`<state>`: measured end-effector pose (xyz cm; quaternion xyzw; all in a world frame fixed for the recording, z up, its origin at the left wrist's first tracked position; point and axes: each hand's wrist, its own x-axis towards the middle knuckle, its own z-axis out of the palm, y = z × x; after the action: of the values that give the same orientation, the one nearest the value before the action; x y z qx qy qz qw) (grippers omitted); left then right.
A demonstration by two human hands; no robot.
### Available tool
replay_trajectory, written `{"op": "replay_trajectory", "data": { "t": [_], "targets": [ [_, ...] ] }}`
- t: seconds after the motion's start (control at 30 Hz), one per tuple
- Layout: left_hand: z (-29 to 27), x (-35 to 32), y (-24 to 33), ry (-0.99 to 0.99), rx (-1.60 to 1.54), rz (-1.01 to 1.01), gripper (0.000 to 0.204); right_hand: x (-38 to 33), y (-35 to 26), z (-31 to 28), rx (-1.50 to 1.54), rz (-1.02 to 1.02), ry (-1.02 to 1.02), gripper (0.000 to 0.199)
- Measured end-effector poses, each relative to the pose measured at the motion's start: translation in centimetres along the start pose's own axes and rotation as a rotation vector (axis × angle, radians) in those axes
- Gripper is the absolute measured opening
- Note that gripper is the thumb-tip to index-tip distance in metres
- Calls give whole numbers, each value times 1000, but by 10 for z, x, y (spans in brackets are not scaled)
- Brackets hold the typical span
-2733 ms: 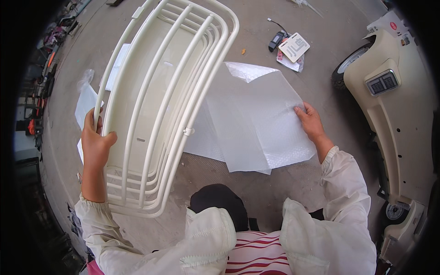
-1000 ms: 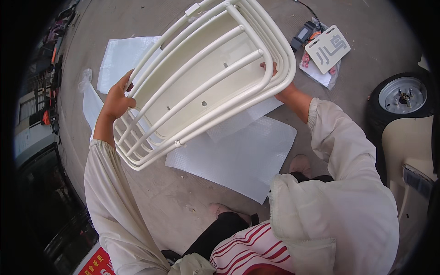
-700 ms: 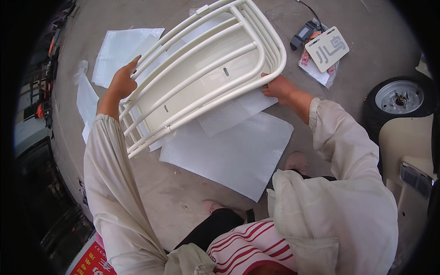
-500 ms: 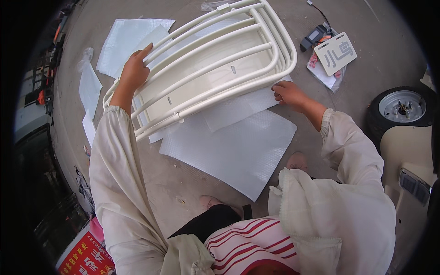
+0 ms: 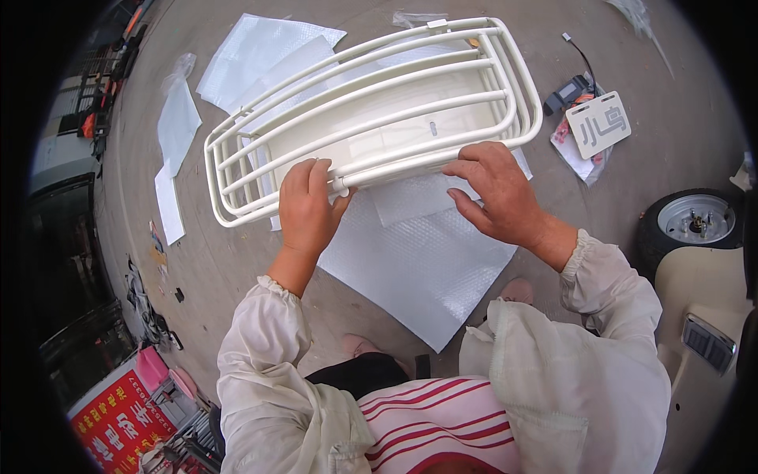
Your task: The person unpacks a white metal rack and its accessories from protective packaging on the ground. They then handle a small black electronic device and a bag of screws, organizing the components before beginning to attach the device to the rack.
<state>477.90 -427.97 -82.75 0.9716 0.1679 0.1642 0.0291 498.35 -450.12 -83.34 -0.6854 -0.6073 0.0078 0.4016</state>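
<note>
A cream-coloured rack (image 5: pixel 371 141) of bent metal tubes lies on bubble-wrap sheets (image 5: pixel 418 257), with a solid cream panel (image 5: pixel 379 130) inside it. My left hand (image 5: pixel 306 207) is closed round the rack's near tubes, beside a small bracket, fingers over the top and thumb at the side. My right hand (image 5: pixel 501 193) is at the same near edge, farther right. Its fingertips reach the lower tube while the thumb stands well apart, so this hand is open. The undersides of both hands' fingers are partly hidden.
More wrapping sheets (image 5: pixel 264 59) lie beyond the rack and to its left. At the right are a cream plate with slots (image 5: pixel 598 124), a black device with a cable (image 5: pixel 565 95), a wheel (image 5: pixel 693 221) and a cream vehicle body (image 5: pixel 699 288). A red sign (image 5: pixel 122 423) stands lower left.
My left hand has left the rack's far left side and come to its near edge. The right hand has moved up onto the near tubes. The rack sits farther right and slightly turned in view.
</note>
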Motion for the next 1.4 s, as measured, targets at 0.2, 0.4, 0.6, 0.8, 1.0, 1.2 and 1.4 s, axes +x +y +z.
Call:
{"op": "replay_trajectory", "data": {
  "t": [0.2, 0.4, 0.6, 0.8, 1.0, 1.2, 1.4],
  "targets": [
    [0, -42, 11, 125, 10, -233, 45, 69, -36, 72, -130, -294, -173, 43],
    [57, -77, 25, 542, -599, -1247, 56, 103, -72, 110, -588, -373, -543, 44],
    [86, -33, 27, 461, -1827, -1594, 62, 111, -82, 121, -846, -354, -615, 35],
    [148, -39, 1, 330, -2059, -1550, 66, 123, -91, 136, -778, -280, -833, 24],
    [127, -20, 9, 282, -2009, -1720, 64, 137, -91, 132, -645, -125, -1036, 22],
    [98, -20, 10, 395, -1955, -1946, 40, 238, -141, 54, -553, -13, -1164, 20],
    [114, -27, 3, 340, -1925, -1841, 24, 314, -85, 25, -624, -172, -558, 25]
  ]
}}
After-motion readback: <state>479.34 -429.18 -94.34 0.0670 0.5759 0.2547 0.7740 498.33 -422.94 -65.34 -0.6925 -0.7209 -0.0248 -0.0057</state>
